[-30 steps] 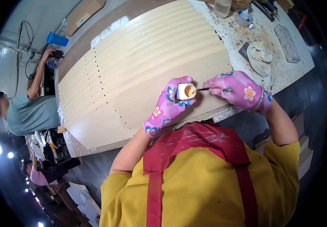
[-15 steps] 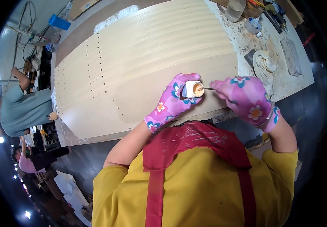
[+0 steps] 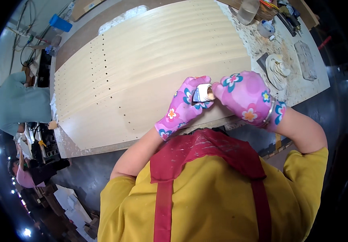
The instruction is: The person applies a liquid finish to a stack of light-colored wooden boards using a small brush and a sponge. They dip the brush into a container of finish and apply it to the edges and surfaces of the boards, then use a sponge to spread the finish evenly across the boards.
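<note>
A small white container (image 3: 203, 93) with a tan, paste-like filling at its open end is gripped in the closed left hand (image 3: 183, 108), just above the near edge of the pale wooden panel (image 3: 141, 68). Its opening is met by the right hand (image 3: 246, 97), whose fingers are curled together; both hands are covered by pink flowered gloves. A crumpled white rag (image 3: 278, 70) is seen on the speckled workbench (image 3: 303, 84) beyond.

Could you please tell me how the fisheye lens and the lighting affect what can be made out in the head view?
In the head view, the wooden panel has edges that bow toward the rim, and the corners go black; bright lamps flare at lower left. The centre is evenly lit and sharp: the left hand holds a small container, the right hand touches its opening.
</note>
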### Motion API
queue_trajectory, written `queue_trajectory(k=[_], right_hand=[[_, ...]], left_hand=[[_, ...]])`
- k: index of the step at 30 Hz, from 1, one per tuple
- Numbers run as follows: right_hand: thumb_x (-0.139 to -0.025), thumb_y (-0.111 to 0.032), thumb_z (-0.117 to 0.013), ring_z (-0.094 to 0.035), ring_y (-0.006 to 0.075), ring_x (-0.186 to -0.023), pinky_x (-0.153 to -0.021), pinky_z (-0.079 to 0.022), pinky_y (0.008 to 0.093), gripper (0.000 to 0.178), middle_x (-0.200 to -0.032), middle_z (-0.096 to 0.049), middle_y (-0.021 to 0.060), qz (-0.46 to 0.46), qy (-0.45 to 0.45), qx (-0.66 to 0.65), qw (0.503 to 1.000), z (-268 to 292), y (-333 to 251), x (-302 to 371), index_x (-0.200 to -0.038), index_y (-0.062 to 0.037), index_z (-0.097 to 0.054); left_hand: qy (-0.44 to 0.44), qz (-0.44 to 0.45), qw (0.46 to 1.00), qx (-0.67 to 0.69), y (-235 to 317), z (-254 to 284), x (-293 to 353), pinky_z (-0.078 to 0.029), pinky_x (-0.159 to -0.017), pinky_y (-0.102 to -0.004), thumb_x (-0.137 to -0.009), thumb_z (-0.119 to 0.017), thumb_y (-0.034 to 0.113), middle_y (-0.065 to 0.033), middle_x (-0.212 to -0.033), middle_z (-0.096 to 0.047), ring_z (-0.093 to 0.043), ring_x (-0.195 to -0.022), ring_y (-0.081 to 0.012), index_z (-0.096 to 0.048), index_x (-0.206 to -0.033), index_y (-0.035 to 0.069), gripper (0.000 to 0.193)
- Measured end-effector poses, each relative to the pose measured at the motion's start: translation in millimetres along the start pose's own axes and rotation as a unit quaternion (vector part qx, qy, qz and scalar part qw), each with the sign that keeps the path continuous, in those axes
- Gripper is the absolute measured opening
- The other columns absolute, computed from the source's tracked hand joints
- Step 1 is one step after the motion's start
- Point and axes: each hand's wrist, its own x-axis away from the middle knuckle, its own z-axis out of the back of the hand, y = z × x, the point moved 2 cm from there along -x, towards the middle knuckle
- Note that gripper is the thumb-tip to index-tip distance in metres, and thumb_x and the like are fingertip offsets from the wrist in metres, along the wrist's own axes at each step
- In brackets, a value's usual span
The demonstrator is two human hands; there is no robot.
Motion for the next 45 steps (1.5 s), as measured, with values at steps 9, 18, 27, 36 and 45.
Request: queue_trajectory(k=[9, 18, 27, 36, 45], right_hand=[[-0.077, -0.013, -0.062, -0.062, 0.0311, -0.065, -0.057, -0.047, 0.0406, 0.009, -0.069, -0.061, 0.0090, -0.109, 0.012, -0.094, 0.990, 22, 8, 12, -0.084, -0.0111, -0.059], [-0.077, -0.016, -0.060, -0.065, 0.0259, -0.071, -0.062, -0.049, 0.0376, 0.012, -0.072, -0.063, 0.0054, -0.017, 0.000, 0.021, 1.000, 3, 4, 6, -0.088, -0.0101, -0.060], [-0.082, -0.017, -0.057, -0.062, 0.0257, -0.064, -0.056, -0.049, 0.0381, 0.014, -0.072, -0.059, 0.0060, 0.093, -0.018, 0.099, 0.991, 8, 10, 5, -0.093, -0.0095, -0.061], [-0.080, -0.016, -0.062, -0.063, 0.0262, -0.068, -0.059, -0.049, 0.0373, 0.017, -0.074, -0.062, 0.0053, 0.011, -0.054, 0.013, 0.998, 22, 20, 16, -0.096, -0.0102, -0.066], [-0.087, -0.023, -0.059, -0.061, 0.0306, -0.064, -0.062, -0.049, 0.0370, 0.020, -0.068, -0.063, 0.0134, -0.183, -0.035, -0.297, 0.937, 10, 42, 18, -0.093, -0.0069, -0.069]], left_hand=[[-0.053, 0.073, 0.994, 0.054, 3, -3, 4, -0.049, -0.089, -0.0267, -0.080, -0.075, 0.006, -0.0053, -0.116, -0.057, -0.059, -0.104, -0.0140, -0.048, -0.132, 0.010, 0.058], [-0.056, 0.067, 0.995, 0.053, 3, -8, 3, -0.049, -0.089, -0.0271, -0.081, -0.075, 0.007, -0.0062, -0.116, -0.058, -0.059, -0.104, -0.0142, -0.048, -0.132, 0.008, 0.058], [-0.044, 0.057, 0.997, -0.014, -5, -10, 0, -0.051, -0.086, -0.0303, -0.079, -0.078, 0.012, -0.0078, -0.112, -0.058, -0.061, -0.101, -0.0184, -0.052, -0.128, 0.008, 0.055], [-0.068, 0.026, 0.997, -0.033, -3, -6, -3, -0.052, -0.087, -0.0321, -0.078, -0.079, 0.014, -0.0102, -0.115, -0.057, -0.062, -0.104, -0.0226, -0.052, -0.129, 0.009, 0.057], [-0.074, 0.093, 0.992, 0.053, -1, -5, -4, -0.051, -0.085, -0.0271, -0.081, -0.076, 0.011, -0.0035, -0.110, -0.061, -0.059, -0.097, -0.0113, -0.048, -0.132, 0.009, 0.058]])
